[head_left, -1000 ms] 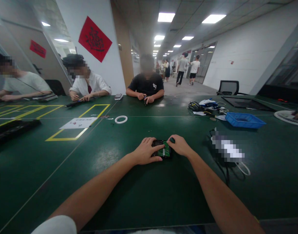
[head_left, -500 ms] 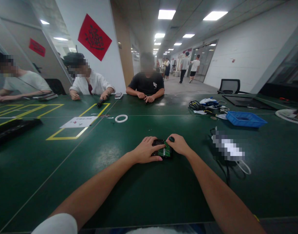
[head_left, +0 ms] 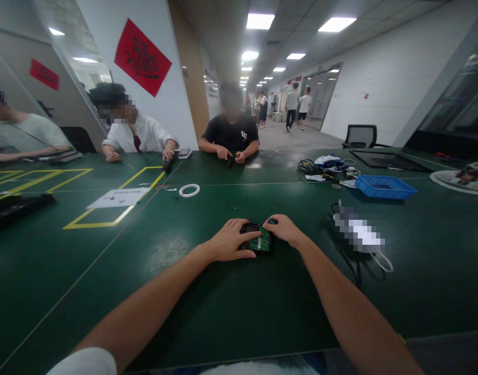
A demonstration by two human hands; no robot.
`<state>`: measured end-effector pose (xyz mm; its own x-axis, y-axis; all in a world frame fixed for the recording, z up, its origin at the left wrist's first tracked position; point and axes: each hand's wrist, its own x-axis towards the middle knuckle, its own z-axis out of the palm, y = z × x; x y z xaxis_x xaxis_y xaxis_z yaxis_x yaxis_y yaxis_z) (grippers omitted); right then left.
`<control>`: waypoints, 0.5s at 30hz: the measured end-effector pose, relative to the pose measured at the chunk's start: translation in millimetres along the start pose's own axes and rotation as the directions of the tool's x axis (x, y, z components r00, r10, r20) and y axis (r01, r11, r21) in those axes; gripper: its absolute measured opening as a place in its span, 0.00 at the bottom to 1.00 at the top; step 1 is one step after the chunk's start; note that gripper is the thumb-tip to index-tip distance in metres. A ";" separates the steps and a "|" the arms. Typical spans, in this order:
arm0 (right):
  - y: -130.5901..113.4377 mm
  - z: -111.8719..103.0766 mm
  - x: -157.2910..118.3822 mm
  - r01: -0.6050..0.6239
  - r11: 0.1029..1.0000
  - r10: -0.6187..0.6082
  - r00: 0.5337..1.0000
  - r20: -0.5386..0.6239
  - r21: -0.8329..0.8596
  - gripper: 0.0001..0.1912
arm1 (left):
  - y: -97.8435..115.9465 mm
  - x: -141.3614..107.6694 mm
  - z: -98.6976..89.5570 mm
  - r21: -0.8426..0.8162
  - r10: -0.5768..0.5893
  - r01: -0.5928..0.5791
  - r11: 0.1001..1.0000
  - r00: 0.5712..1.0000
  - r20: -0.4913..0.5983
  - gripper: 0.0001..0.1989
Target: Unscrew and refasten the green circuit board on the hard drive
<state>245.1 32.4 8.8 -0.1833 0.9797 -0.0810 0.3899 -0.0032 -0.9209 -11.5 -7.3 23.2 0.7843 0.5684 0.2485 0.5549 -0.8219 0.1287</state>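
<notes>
A small black device with a green circuit board lies flat on the table in front of me. My left hand steadies it from the left, its thumb along the near edge, a finger across the board and the others over the far side. At the board's far right corner, my right hand is closed around a small tool with a dark green rounded end. The fingers hide the tool's tip and whatever it touches.
The green table carries a white ring, a paper sheet, a blue tray, a cable bundle and a blurred white item with a cord. Several people sit across the table, one holding a dark tool.
The whole view has shifted slightly. Both my hands stay at the device, with the tool still in my right hand. Across the table, the person in black has moved their hands around a dark object.
</notes>
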 end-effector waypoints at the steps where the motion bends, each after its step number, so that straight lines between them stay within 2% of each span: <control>1: 0.8 0.3 0.6 -0.027 0.998 0.027 1.000 0.003 0.051 0.11 | 0.2 0.1 -0.6 0.006 0.001 -0.001 1.000 1.000 0.008 0.36; 5: 1.1 -1.1 1.5 -0.097 0.976 0.091 0.995 0.043 0.197 0.15 | 0.7 0.0 -3.3 0.025 0.003 -0.003 1.000 0.999 0.033 0.36; 9: -0.5 -3.8 0.0 -0.123 0.962 0.106 0.991 0.081 0.245 0.15 | 11.3 1.9 -4.1 0.064 -0.017 0.016 0.998 1.000 0.014 0.33; 11: -1.1 -4.2 -0.8 -0.122 0.958 0.103 0.991 0.085 0.259 0.15 | 27.7 5.5 -1.0 0.085 -0.038 0.040 0.996 0.999 -0.020 0.33; 15: -1.7 -3.1 -1.6 -0.125 0.957 0.108 0.991 0.077 0.263 0.13 | 78.2 15.2 13.3 0.095 -0.038 0.045 0.994 0.997 -0.072 0.31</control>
<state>247.4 31.5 11.7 -0.2093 0.9552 -0.2093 0.1587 -0.1780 -0.9711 47.5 -62.3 24.3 0.7407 0.5950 0.3120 0.6132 -0.7885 0.0480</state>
